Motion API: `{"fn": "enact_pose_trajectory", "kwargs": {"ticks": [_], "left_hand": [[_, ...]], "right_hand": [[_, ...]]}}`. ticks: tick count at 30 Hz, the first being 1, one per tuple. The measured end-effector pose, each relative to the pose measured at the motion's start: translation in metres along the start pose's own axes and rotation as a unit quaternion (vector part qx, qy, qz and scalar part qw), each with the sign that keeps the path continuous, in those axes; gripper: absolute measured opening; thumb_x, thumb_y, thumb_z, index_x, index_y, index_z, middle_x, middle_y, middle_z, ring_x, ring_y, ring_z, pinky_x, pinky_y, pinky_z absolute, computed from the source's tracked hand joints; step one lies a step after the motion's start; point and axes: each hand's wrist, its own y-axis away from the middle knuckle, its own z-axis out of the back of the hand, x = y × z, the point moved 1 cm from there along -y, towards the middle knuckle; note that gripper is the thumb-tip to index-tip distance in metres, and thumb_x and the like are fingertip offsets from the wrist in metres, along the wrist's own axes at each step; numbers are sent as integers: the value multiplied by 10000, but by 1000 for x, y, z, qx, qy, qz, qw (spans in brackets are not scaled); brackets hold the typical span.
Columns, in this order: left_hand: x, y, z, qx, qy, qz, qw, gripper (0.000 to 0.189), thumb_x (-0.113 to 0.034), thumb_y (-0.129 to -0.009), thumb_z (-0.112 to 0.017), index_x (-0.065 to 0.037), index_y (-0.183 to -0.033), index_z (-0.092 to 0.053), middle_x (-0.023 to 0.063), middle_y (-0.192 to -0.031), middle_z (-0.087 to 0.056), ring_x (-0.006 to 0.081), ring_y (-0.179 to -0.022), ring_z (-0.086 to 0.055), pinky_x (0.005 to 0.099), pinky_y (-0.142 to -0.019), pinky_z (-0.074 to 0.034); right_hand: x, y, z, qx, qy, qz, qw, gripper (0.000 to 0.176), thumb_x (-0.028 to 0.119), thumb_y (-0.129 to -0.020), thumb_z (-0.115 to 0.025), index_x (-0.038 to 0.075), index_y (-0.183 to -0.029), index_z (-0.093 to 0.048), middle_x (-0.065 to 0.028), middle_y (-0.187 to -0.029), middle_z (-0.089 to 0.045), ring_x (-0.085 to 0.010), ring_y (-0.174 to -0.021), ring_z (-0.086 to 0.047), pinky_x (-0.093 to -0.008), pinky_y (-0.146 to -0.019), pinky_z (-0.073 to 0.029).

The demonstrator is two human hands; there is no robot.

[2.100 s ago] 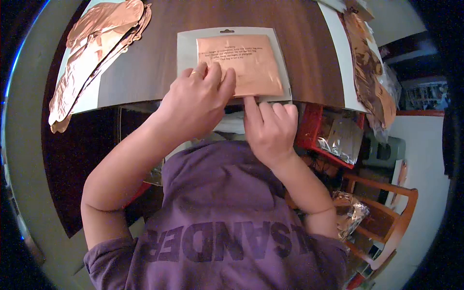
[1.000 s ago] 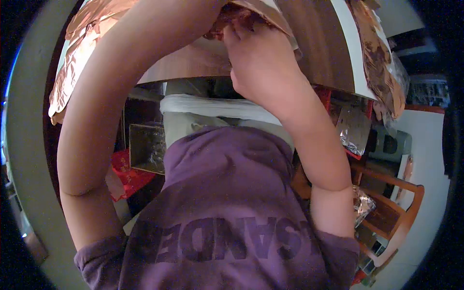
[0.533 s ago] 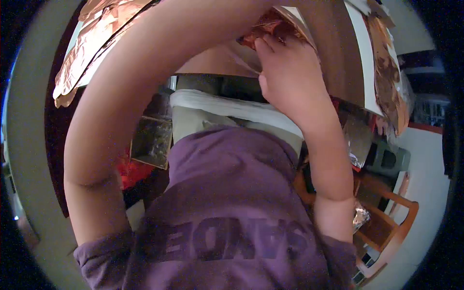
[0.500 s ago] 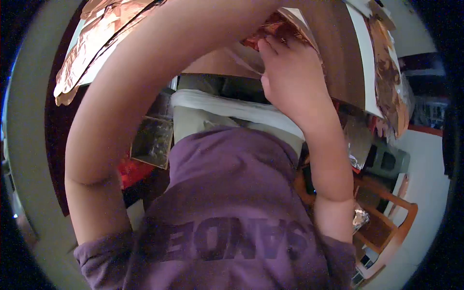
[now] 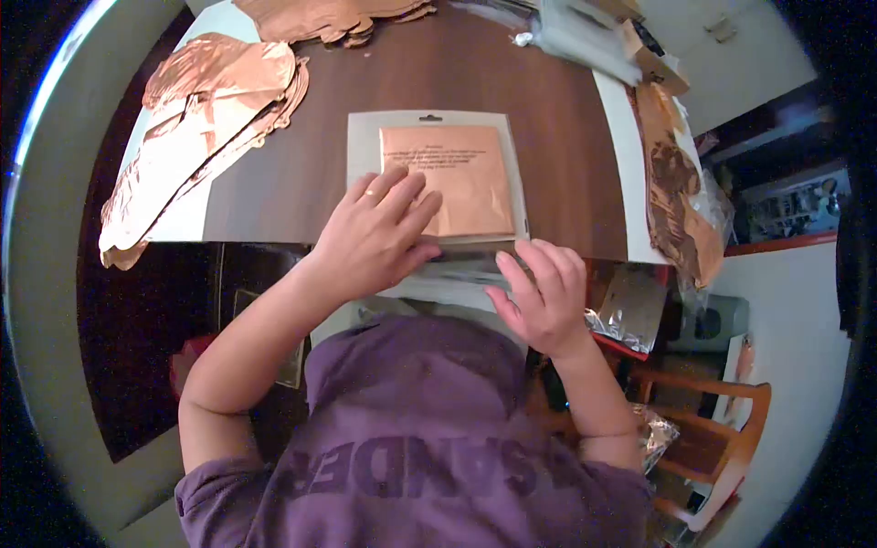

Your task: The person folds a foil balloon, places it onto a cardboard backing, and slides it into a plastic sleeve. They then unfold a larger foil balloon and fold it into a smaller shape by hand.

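Observation:
A clear plastic bag (image 5: 365, 151) with a hang hole at its far end lies flat on the dark brown table, close to the front edge. Inside it is a folded copper-coloured foil sheet (image 5: 475, 196), seen behind dark printed text. Over the bag's near left part rests my left hand (image 5: 375, 233), fingers spread and a ring on one of them. My right hand (image 5: 548, 297) hovers by the bag's near right corner, its fingers bent a little and apart, holding nothing.
Crumpled copper-coloured foil packs (image 5: 206, 119) lie at the left, with more foil (image 5: 329, 18) at the far edge. Along the right side are further foil packs (image 5: 676, 173) and a roll of clear plastic (image 5: 585, 41). A wooden chair (image 5: 713, 429) stands at lower right.
Both hands have drawn back toward my body, and the left arm no longer reaches across the view. The bag, mostly hidden before, now lies flat in plain sight.

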Motion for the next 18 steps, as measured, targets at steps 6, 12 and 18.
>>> {"fn": "enact_pose_trajectory", "kwargs": {"ticks": [6, 12, 18], "left_hand": [[7, 3, -3, 9, 45, 29, 999, 638, -339, -779, -775, -115, -1327, -535, 154, -1383, -496, 378, -1346, -421, 585, -1094, -347], [18, 13, -1, 17, 55, -17, 998, 632, -283, -796, -772, -106, -1356, -537, 148, -1397, -505, 381, -1347, -440, 574, -1106, -350], [25, 11, 1, 40, 61, -44, 996, 574, -250, -825, -750, -88, -1340, -554, 154, -1386, -518, 385, -1341, -452, 578, -1102, -358]], "right_hand": [[-10, 13, -26, 2, 17, -2, 1000, 293, 169, -833, -639, 80, -1107, -690, -105, -1209, -626, -277, -1087, -580, -440, -918, -461], [-13, 7, -25, -30, -35, -8, 999, 237, 151, -811, -638, 62, -1019, -708, -70, -1057, -686, -238, -965, -622, -412, -873, -467], [-16, 0, -22, -29, -86, -14, 996, 157, 102, -817, -678, 62, -968, -695, -66, -1029, -679, -239, -916, -620, -416, -858, -471]]}}
